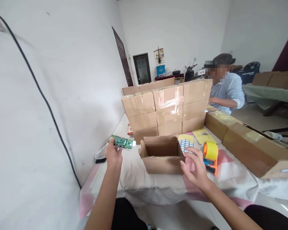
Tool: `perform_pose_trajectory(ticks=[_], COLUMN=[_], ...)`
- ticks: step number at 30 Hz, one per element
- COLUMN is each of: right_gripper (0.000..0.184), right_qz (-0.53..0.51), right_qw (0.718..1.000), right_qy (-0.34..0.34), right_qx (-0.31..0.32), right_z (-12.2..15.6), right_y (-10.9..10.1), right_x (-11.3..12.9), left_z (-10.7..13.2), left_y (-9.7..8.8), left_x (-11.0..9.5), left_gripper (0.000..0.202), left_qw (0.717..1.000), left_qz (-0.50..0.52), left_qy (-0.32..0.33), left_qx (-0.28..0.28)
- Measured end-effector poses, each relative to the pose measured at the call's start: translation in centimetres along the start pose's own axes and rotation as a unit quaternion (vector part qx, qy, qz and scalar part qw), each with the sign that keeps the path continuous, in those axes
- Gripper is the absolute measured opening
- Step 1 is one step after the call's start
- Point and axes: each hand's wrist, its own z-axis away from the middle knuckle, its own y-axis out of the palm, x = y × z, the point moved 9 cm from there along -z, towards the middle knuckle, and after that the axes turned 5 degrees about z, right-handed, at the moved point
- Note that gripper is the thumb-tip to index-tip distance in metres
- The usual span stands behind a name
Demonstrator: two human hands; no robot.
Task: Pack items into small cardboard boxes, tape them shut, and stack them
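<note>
My left hand (113, 154) grips a green tube with a white cap (122, 142), which looks like toothpaste, above the left part of the table. The cap points right, toward an open cardboard box (163, 164) in front of me. Its inside is dark and its bottom does not show clearly. At the box's right edge, my right hand (195, 166) has its fingers apart and curved, with nothing in them. Just right of that hand stands an orange tape dispenser (210, 158) with a yellow roll. Behind the hand lies a sheet of blue-edged labels (186, 143).
Stacked taped cartons (168, 108) form a wall behind the open box. More long cartons (249, 143) line the right side. A yellow sheet (204, 136) lies near them. A white perforated object (101, 152) sits at the left edge. Another person (227, 86) is behind the cartons.
</note>
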Motion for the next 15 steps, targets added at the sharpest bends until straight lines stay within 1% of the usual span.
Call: perform_pose_trajectory(ticks=[2,3,5,6,8,9,10,12,13,14,15], right_gripper=[0.049,0.051,0.063,0.068,0.069,0.068,0.067,0.071,0.073,0.073,0.071], right_qz=[0.009,0.025,0.062,0.087,0.129,0.140,0.139,0.101,0.071,0.043,0.023], right_qw=[0.995,0.990,0.977,0.969,0.955,0.948,0.944,0.935,0.928,0.917,0.902], right_qy=[-0.082,-0.101,-0.113,-0.116,-0.120,-0.117,-0.109,-0.070,-0.044,-0.023,-0.011], right_qx=[0.059,0.097,0.170,0.199,0.240,0.260,0.280,0.331,0.363,0.396,0.430], right_z=[-3.1,-4.5,-6.9,-7.8,-9.3,-9.8,-10.2,-10.7,-10.7,-10.5,-10.2], right_y=[0.5,1.3,3.6,4.9,7.2,8.1,8.8,9.8,10.1,10.3,10.6], right_x=[5.3,7.4,10.3,11.0,11.4,11.1,10.4,8.6,7.5,6.7,6.0], left_z=[3.5,5.2,8.7,10.2,12.8,13.6,14.0,13.8,13.3,12.6,11.7], left_y=[2.0,3.2,5.6,6.8,8.4,8.8,8.8,8.2,7.7,6.9,6.1], left_x=[-0.9,-1.2,-1.4,-1.3,-0.8,-0.6,-0.6,-0.9,-0.9,-0.5,0.4], left_gripper=[0.033,0.034,0.037,0.039,0.045,0.049,0.050,0.046,0.043,0.042,0.046], left_qw=[0.998,0.996,0.990,0.986,0.979,0.977,0.976,0.969,0.958,0.944,0.931], left_qz=[0.054,0.076,0.109,0.122,0.128,0.115,0.087,-0.017,-0.082,-0.149,-0.208], left_qy=[-0.010,-0.014,-0.024,-0.034,-0.052,-0.051,-0.036,0.036,0.076,0.100,0.097], left_qx=[0.028,0.045,0.084,0.105,0.150,0.173,0.195,0.244,0.263,0.277,0.285])
